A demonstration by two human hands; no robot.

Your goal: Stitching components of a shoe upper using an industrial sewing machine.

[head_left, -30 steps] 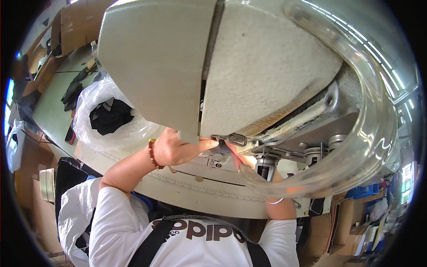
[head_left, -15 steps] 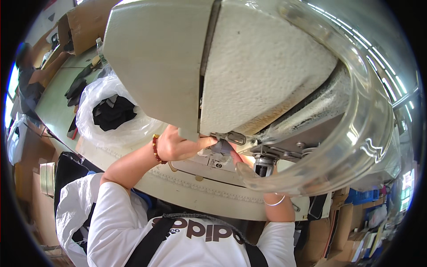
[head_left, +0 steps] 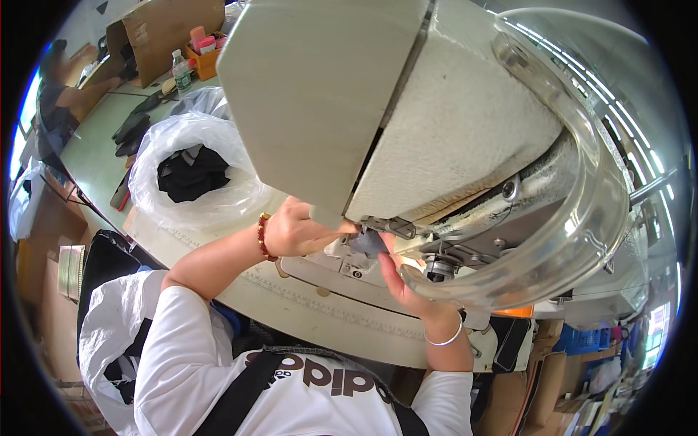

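Observation:
A small piece of grey fabric (head_left: 368, 243) lies under the head of a sewing machine (head_left: 465, 109), by the presser area. Reaching in from the left, my left hand (head_left: 294, 229) has its fingers closed on the fabric's left edge; a beaded bracelet circles that wrist. At the opposite edge my right hand (head_left: 407, 287) holds the fabric with its fingertips, partly hidden by the machine and its clear curved guard (head_left: 509, 280). The needle is out of sight behind the machine head.
Left of the machine, a white plastic bag (head_left: 211, 134) holds black fabric pieces. Beyond it are dark fabric pieces (head_left: 132, 131), a bottle (head_left: 181, 70) and a cardboard box (head_left: 171, 40). Another person (head_left: 58, 98) works at the table's far left. Cartons and a blue crate (head_left: 582, 339) stand at right.
The view has shifted, so the machine head appears farther right and tilted. My right hand and wrist now show more clearly outside the guard. Both hands remain at the grey fabric.

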